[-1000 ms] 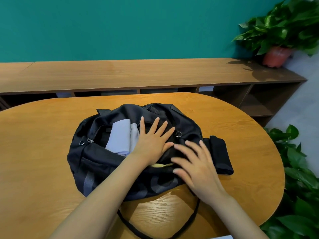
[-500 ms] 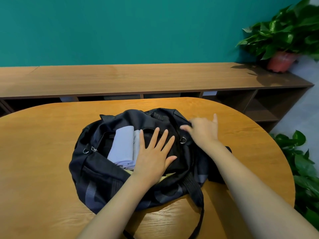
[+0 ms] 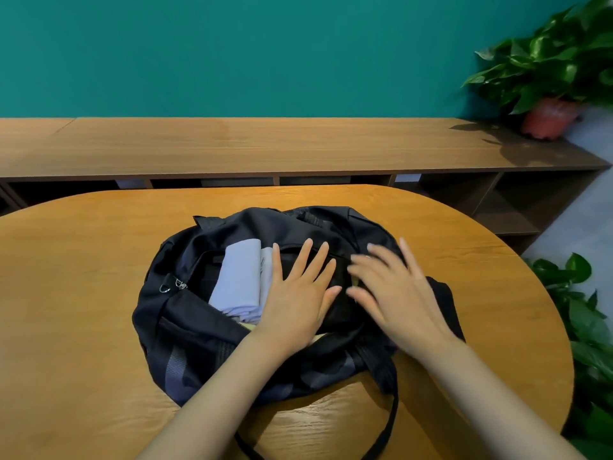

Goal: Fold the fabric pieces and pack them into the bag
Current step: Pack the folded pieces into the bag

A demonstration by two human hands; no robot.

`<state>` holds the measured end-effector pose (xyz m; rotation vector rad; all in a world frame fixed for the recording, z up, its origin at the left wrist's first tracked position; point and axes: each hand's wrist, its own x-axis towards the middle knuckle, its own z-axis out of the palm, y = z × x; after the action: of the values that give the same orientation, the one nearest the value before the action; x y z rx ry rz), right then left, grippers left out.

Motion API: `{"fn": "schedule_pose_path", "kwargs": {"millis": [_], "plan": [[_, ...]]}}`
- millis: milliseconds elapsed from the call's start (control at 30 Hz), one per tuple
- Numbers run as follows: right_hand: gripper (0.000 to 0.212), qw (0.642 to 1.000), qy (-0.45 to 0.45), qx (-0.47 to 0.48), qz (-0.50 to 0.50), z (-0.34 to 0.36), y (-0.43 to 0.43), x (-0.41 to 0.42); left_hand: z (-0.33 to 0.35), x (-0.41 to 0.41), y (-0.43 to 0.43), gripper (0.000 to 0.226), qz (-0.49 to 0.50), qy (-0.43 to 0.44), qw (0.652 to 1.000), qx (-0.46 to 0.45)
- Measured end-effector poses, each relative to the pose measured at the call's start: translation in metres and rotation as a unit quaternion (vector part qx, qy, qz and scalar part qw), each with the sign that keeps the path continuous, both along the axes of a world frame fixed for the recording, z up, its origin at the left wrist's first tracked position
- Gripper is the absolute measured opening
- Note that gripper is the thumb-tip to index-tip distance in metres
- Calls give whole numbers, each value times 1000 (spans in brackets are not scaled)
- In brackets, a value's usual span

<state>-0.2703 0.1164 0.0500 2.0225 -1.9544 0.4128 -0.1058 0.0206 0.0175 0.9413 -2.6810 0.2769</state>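
With my left hand (image 3: 298,300) and right hand (image 3: 394,293) flat, spread and holding nothing on the open bag (image 3: 185,330), I judge the folded grey fabric (image 3: 238,280) packed and the black piece (image 3: 442,293) at right apparently unpacked.

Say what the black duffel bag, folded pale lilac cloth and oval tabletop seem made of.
Black duffel bag: likely matte woven nylon; it slumps, zipper and webbing strap. Folded pale lilac cloth: soft knit, perhaps cotton; smooth rounded folds. Oval tabletop: wood or veneer, satin; visible grain.
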Motion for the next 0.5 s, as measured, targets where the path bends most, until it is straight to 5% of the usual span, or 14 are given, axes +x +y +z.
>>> {"fn": "schedule_pose_path", "kwargs": {"millis": [133,300,500], "plan": [[69,991,78,105,7,-32,27,-2,7,-10,-2,62,1,-32,999,24],[78,985,104,134,-10,-35,21,-1,2,-20,-1,83,-15,-57,996,70],[72,989,106,105,-5,-33,36,-2,-14,-14,-3,71,7,-81,995,56]]}}
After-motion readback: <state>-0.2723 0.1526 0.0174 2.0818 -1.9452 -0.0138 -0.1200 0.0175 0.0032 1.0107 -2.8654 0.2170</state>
